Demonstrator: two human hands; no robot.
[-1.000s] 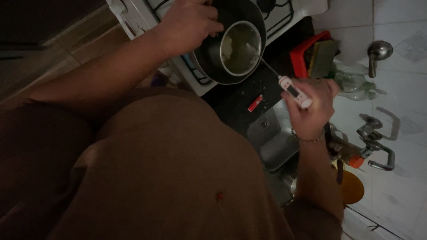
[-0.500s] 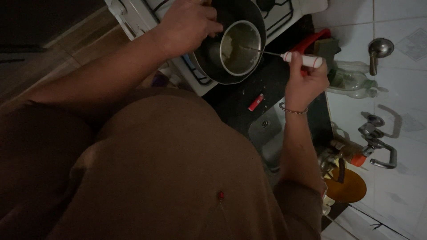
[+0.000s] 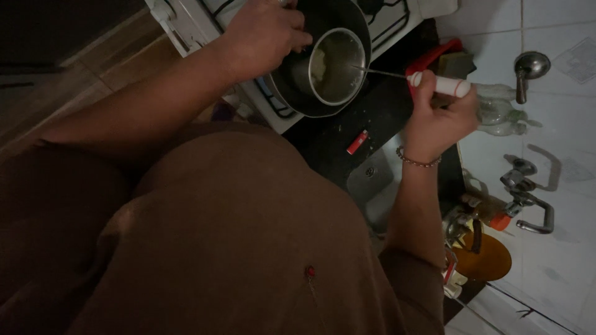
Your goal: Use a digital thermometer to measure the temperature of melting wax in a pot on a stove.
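Left hand (image 3: 264,34) is gripping the rim of a dark pot (image 3: 323,59) on the white stove (image 3: 261,99). Right hand (image 3: 434,121) is clenching a white probe thermometer (image 3: 437,84), its thin metal tip reaching into the metal cup (image 3: 338,65) sitting inside the pot. Red lighter (image 3: 357,142) is lying on the dark surface (image 3: 329,139) nearby.

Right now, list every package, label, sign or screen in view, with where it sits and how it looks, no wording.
Probe thermometer: held in the right hand, white stick body with red ends, thin metal probe reaching into the metal cup; any screen on it cannot be made out.
Clear plastic bottle: lying by the white tiled wall, behind the right hand.
Small red lighter: on the dark counter beside the sink.
No signs or clear labels visible.
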